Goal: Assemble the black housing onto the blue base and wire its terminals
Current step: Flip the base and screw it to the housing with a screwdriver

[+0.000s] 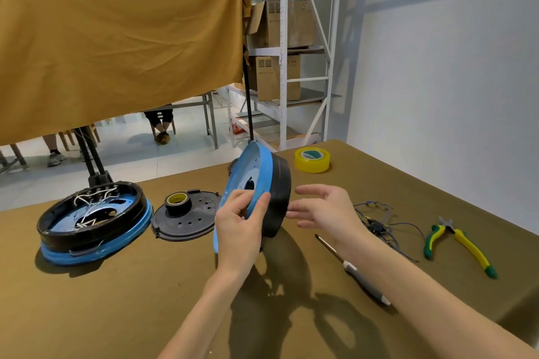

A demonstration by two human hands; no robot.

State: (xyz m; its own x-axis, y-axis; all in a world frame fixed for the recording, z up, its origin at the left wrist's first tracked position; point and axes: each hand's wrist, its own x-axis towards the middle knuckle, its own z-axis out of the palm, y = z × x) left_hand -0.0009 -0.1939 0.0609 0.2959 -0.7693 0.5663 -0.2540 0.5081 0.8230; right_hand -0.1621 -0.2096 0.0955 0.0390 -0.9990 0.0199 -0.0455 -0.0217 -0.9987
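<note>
My left hand [237,226] grips a blue base [250,172] with a black housing [280,195] fitted against it, held on edge above the table, blue face towards me. My right hand [323,208] hovers just right of the black housing, fingers spread and holding nothing, fingertips close to its rim. A second assembly [93,220] of a black housing on a blue base lies flat at the left, with white wires showing inside. A bundle of blue wires with a small black part [379,223] lies on the table to the right of my right hand.
A black perforated lid [186,220] with a roll of black tape [177,201] on it lies between the two assemblies. A yellow tape roll [312,159] sits at the back, a screwdriver [354,269] under my right forearm, green-yellow pliers [458,243] at right. The table [116,309] wears olive cloth.
</note>
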